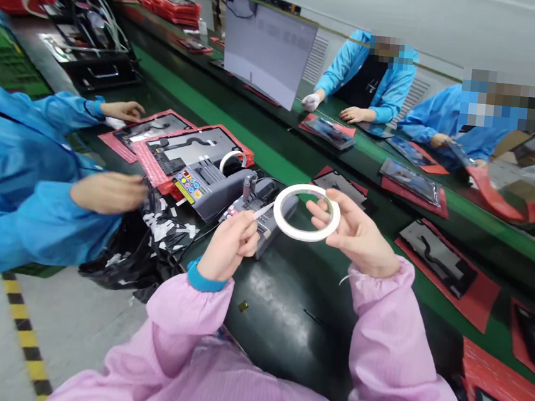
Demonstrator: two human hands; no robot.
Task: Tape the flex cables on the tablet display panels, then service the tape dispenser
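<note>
My right hand [352,231] grips a roll of white tape [306,234] by its right side, with fingers reaching through the ring. Pinched between the thumb and finger of my left hand [231,244] is the loose end of the tape [263,211], pulled out a short way to the left of the roll. A blue band circles my left wrist. Just behind my hands stands a grey tape dispenser [270,223], and a second grey machine with coloured buttons [209,185] sits to its left, a white tape roll [232,159] on top.
At left a co-worker in blue reaches over flat dark panels [197,146] on red bubble wrap. A black bag [124,256] with white scraps hangs at the table edge. More panels [442,255] lie along the green belt [492,228]. Two people in blue work across it.
</note>
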